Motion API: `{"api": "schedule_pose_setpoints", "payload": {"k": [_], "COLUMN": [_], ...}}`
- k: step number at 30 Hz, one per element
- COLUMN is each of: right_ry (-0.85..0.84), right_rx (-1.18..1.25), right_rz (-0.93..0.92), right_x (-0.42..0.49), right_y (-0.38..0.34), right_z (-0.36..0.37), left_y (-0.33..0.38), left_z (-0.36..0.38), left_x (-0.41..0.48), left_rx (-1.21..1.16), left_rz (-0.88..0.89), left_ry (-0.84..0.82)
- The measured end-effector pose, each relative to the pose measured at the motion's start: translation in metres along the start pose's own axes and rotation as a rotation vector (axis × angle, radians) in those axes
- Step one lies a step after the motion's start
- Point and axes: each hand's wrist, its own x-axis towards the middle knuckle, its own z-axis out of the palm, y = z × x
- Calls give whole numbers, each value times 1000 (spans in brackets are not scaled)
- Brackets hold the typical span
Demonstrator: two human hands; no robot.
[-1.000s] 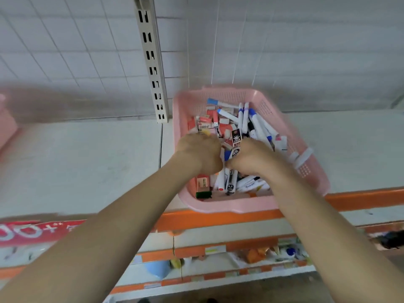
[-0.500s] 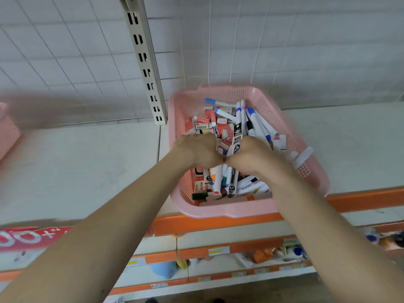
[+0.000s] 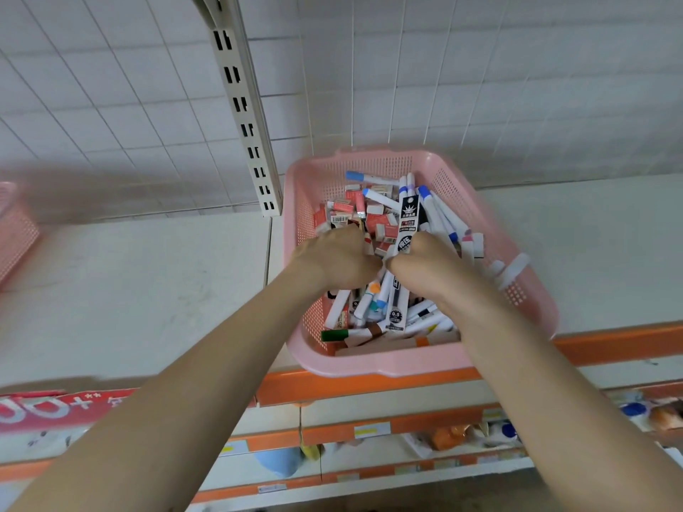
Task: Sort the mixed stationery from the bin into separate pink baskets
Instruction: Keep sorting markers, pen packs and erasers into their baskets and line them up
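1. White square tiles cover the wall behind a pale shelf (image 3: pixel 129 290) with an orange front edge (image 3: pixel 610 345). A slotted post (image 3: pixel 240 105) runs up the wall beyond the left hand (image 3: pixel 336 258).
2. A pink bin (image 3: pixel 406 365) sits on the shelf with its near rim at the orange edge. Both hands are inside it, knuckles almost touching.
3. The right hand (image 3: pixel 421 260) has its fingers curled round the lower end of a black-and-white refill pack (image 3: pixel 406 219). The pack's long axis runs away from the person toward the wall, and its top end sticks out past the knuckles over the pile.
4. The left hand is curled down into the pile; I cannot tell whether it holds anything.
5. Just beyond the left hand lie erasers (image 3: pixel 343 212) in red and white sleeves. Beyond the right hand and to its right lie white markers (image 3: pixel 439 216) with blue caps, mostly pointing toward the wall. Under both wrists more markers and packs lie jumbled, with a green-capped marker (image 3: pixel 334 335) lying crosswise by the near wall.
6. Far left of the left hand a second pink basket (image 3: pixel 14 230) shows at the picture's edge, blurred. Below the left forearm hangs a red sign (image 3: pixel 55 408), and lower shelves (image 3: pixel 369 430) hold blurred goods.
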Motion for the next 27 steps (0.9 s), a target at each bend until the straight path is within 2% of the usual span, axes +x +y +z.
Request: {"api": "schedule_pose_setpoints", "payload": {"k": [10, 18, 24, 27], "right_ry": [30, 85, 113, 112], "right_rx": [163, 182, 287, 374], "right_rz": [42, 33, -71, -133], "right_x": [2, -7, -10, -9], "right_y": [-1, -3, -8, -12], "right_z": [1, -7, -8, -5], "left_y": [-7, -6, -3, -2], "left_z": [4, 4, -3, -6], "left_x": [7, 7, 3, -2], "left_rx": [-33, -159, -464, -558], "left_rz": [6, 7, 36, 72], "left_ry": [2, 8, 61, 152]}}
